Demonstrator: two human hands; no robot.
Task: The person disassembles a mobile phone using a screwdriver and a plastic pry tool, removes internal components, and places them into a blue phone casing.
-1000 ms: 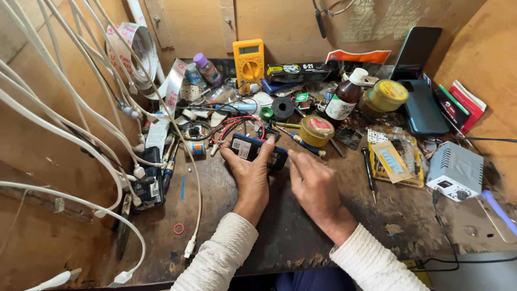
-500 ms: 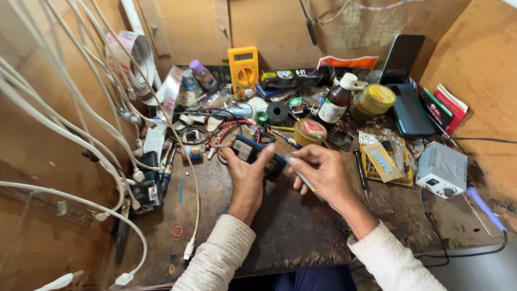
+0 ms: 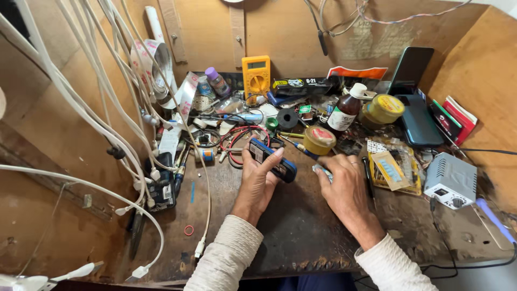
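My left hand (image 3: 257, 180) grips a small dark phone with a blue edge (image 3: 273, 159), held tilted just above the worn bench top (image 3: 291, 231). My right hand (image 3: 343, 186) rests on the bench to the right of it, fingers curled around a small pale object (image 3: 322, 171) that is mostly hidden. The two hands are a short distance apart. A round yellow tin (image 3: 319, 140) sits just behind the right hand. Red and black wires (image 3: 237, 141) lie behind the left hand.
A yellow multimeter (image 3: 256, 76), a brown bottle (image 3: 344, 112), a yellow-lidded jar (image 3: 382, 109) and dark phones (image 3: 417, 121) crowd the back. A grey box unit (image 3: 451, 179) stands at right. White cables (image 3: 124, 140) hang down at left. A red ring (image 3: 188, 230) lies near the front.
My right hand has dropped from beside the phone down to the bench and pulled slightly right. My left hand keeps hold of the phone.
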